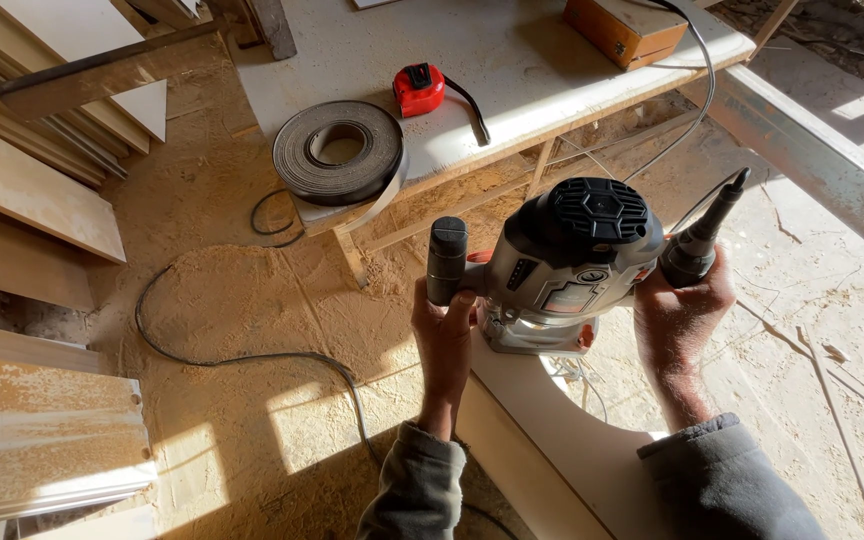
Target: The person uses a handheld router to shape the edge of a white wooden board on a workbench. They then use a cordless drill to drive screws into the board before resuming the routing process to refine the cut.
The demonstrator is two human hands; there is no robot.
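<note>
The left hand [444, 335] is closed around the left handle of the router [562, 262]; the right hand [680, 315] is closed around its right handle. The router base rests on the white curved panel [562, 440]. Beyond the router, a roll of edge banding [339, 152] and a red tape measure [419, 89] lie on the workbench [512, 60].

1. One grey-and-black router [567, 265], with two black handles.
2. Two hands on it: left hand [444, 340], right hand [680, 310].
3. One red tape measure [419, 89].
4. One roll of edge banding [339, 151].
5. One wooden box [624, 28].
</note>
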